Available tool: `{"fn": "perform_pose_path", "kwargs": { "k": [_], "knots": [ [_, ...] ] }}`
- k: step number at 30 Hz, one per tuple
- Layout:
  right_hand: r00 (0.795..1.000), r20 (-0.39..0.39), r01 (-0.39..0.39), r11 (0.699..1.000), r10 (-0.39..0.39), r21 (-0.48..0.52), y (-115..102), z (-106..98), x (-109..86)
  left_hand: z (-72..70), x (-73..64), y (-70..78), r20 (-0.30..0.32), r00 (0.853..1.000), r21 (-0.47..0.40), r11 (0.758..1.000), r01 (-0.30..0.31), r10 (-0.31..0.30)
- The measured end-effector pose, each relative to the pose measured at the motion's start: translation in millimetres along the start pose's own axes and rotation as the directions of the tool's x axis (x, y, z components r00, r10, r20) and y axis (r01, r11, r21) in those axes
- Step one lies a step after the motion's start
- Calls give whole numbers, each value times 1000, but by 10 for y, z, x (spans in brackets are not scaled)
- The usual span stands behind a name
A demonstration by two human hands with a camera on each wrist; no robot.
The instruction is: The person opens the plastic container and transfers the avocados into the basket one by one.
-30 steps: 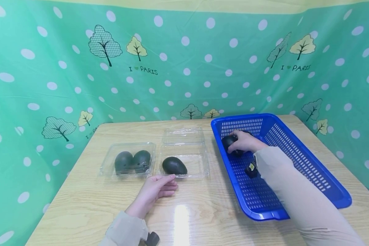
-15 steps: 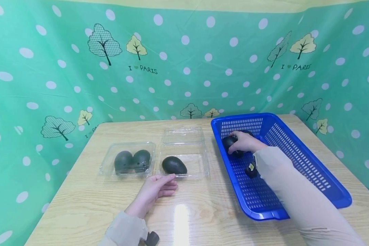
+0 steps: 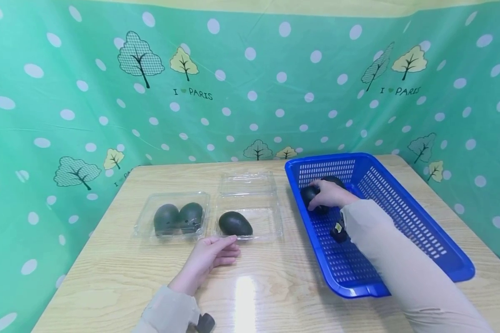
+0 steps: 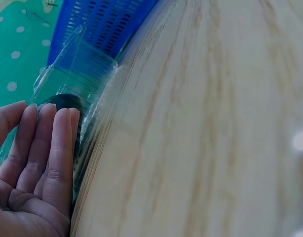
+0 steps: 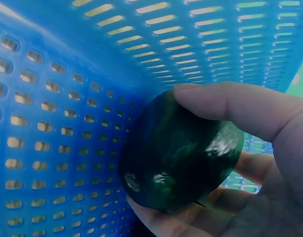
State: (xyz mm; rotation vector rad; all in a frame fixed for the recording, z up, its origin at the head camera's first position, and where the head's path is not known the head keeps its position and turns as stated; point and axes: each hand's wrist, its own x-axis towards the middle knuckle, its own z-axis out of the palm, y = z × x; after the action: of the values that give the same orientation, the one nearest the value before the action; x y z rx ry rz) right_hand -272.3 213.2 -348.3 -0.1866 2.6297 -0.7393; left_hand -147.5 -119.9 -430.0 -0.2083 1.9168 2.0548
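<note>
In the head view, my right hand (image 3: 328, 194) reaches into the blue basket and grips a dark avocado (image 5: 176, 153) near the basket's left wall. The right wrist view shows thumb and fingers curved round it from opposite sides. Behind that hand, another dark avocado (image 3: 334, 181) is partly visible. My left hand (image 3: 212, 253) lies at the front rim of an open clear plastic clamshell (image 3: 264, 224), its fingers loosely bent with nothing between them. One avocado (image 3: 235, 224) lies on its side in the left half of that box, just beyond the left fingertips.
Left of the open box stands a second clear clamshell (image 3: 150, 208), closed, with two avocados (image 3: 178, 218) inside. The blue basket (image 3: 425, 226) takes up the right side of the wooden table (image 3: 108, 273). A green dotted curtain (image 3: 250, 88) hangs behind.
The right hand has shifted very slightly in the basket, and more of the avocado behind it shows. The left hand stays where it was; the head view has drifted a little.
</note>
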Motion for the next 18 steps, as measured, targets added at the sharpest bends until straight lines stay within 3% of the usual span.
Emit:
{"fn": "perform_pose_path", "kwargs": {
  "k": [18],
  "knots": [
    [999, -19, -27, 1000, 27, -5, -7, 30, 14, 2, 3, -2, -11, 1000, 18, 1000, 0, 0]
  ]
}}
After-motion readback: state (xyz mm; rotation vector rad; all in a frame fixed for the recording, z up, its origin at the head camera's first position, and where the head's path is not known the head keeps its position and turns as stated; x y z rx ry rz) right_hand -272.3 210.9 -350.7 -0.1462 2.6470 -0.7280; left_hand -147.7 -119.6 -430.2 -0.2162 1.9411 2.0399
